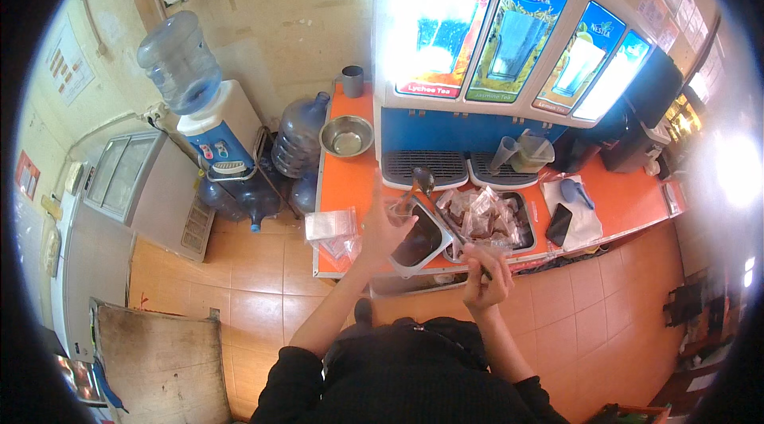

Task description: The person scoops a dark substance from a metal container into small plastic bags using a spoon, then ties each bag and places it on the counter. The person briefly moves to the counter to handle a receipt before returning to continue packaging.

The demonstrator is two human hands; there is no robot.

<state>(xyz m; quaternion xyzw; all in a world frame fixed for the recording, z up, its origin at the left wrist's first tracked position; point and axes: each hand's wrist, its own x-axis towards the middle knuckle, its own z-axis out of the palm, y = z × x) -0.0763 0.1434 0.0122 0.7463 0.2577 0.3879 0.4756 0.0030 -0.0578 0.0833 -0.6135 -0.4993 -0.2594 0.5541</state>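
Observation:
My right hand (488, 275) grips the handle of a metal ladle (424, 180), whose bowl is raised over the far end of a rectangular container of dark brown liquid (422, 237). Brown liquid runs from the ladle's bowl towards my left hand (385, 227). That hand holds up a clear plastic bag, its fingers spread around the bag's mouth, above the container's left side. Just to the right, a metal tray (528, 227) holds several small plastic bags filled with something brown (486, 215).
Flat clear plastic bags (330, 226) lie at the orange counter's (346, 176) left edge, near a steel bowl (346, 136). A drink dispenser (424, 168) stands behind. To the right are a phone (559, 224) and a cloth (582, 221). A water dispenser (221, 125) stands left.

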